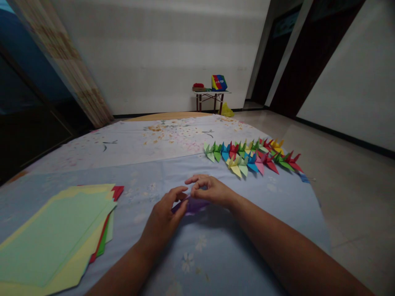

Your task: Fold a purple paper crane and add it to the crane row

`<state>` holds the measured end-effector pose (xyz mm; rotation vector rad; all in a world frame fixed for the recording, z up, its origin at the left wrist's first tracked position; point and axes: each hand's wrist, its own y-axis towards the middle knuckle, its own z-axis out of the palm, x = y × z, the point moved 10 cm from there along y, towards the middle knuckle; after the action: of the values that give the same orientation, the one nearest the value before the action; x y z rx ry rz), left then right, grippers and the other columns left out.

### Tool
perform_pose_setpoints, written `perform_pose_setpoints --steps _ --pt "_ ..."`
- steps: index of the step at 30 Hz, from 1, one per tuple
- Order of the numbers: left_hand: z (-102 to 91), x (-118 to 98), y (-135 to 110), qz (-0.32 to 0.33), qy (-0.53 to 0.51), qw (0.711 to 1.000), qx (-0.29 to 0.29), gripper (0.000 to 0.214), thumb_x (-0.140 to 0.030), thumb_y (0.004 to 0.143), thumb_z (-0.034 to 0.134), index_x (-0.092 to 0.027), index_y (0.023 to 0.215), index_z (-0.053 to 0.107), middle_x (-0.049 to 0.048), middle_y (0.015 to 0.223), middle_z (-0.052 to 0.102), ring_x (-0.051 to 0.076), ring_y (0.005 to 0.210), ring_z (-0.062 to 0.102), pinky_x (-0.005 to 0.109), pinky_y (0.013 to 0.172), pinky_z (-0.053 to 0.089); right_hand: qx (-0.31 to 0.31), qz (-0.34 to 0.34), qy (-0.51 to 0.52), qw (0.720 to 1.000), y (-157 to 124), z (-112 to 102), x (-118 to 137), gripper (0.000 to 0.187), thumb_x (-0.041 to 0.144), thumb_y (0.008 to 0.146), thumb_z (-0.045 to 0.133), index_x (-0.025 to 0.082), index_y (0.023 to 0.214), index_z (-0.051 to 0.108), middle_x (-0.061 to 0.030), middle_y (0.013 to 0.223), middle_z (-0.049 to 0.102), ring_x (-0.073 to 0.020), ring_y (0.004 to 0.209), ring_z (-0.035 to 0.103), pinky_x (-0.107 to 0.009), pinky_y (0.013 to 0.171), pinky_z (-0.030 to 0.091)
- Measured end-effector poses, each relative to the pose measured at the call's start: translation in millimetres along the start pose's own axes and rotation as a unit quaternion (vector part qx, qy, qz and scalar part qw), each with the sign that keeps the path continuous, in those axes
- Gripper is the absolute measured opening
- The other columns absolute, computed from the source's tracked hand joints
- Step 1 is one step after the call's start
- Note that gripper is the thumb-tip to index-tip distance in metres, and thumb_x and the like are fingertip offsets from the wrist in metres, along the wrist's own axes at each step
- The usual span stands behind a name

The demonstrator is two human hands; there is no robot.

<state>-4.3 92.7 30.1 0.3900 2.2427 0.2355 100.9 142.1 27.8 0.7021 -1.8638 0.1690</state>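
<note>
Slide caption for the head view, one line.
Left hand and right hand at purple paper, between stacked colored sheets and folded paper cranes.

White wall [154,53] above pale floor [345,193]

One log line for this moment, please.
left hand: holding purple paper; right hand: at same paper; folded paper birds: back right; paper stack: left

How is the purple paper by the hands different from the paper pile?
The purple paper shows just purple; the paper pile shows pale green, yellow, red and bright green. The purple paper looks much smaller than the paper pile. The purple paper is at the left hand and right hand; the paper pile lies untouched. Both are over the blue tablecloth.
</note>
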Motion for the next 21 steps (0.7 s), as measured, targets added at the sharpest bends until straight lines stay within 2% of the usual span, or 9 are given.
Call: perform_pose_setpoints --steps 4,10,17,21 --pt "-2.6 5.1 2.4 -0.026 -0.019 0.999 -0.013 0.029 -0.026 0.081 0.052 -0.024 0.11 0.049 0.0007 0.086 0.065 0.016 0.08 0.064 0.028 0.073 0.049 0.009 -0.018 -0.027 0.999 0.3 -1.8 2.8 0.009 0.023 0.076 0.064 0.019 0.07 0.069 -0.0046 0.106 0.065 -0.0183 0.107 0.055 -0.038 0.099 0.035" --pt "-2.0 9.7 2.1 -0.048 -0.049 0.998 -0.012 0.03 -0.028 0.081 0.052 -0.023 0.11 0.048 0.0009 0.085 0.065 0.016 0.08 0.063 0.029 0.073 0.048 0.022 -0.07 -0.08 0.994 -1.1 -0.2 9.2 0.006 0.023 0.07 0.072 0.02 0.073 0.068 -0.0043 0.108 0.064 -0.0179 0.113 0.052 -0.041 0.105 0.027" --pt "2.5 13.4 2.1 -0.076 -0.1 0.992 -0.006 0.031 -0.029 0.08 0.054 -0.022 0.109 0.048 -0.0001 0.082 0.065 0.017 0.078 0.063 0.031 0.075 0.047 -0.008 -0.1 -0.109 0.989 -3.0 -1.9 14.2 0.004 0.017 0.072 0.068 0.02 0.072 0.064 -0.0042 0.111 0.063 -0.0193 0.118 0.047 -0.042 0.104 0.028" --pt "4.6 15.4 2.1 -0.091 -0.125 0.988 -0.003 0.032 -0.031 0.078 0.056 -0.022 0.108 0.05 -0.0009 0.078 0.065 0.017 0.075 0.063 0.03 0.072 0.047 -0.005 -0.107 -0.126 0.986 -4.0 -0.1 14.5 0.004 0.017 0.074 0.066 0.02 0.074 0.064 -0.0034 0.111 0.062 -0.0198 0.119 0.044 -0.042 0.103 0.028"
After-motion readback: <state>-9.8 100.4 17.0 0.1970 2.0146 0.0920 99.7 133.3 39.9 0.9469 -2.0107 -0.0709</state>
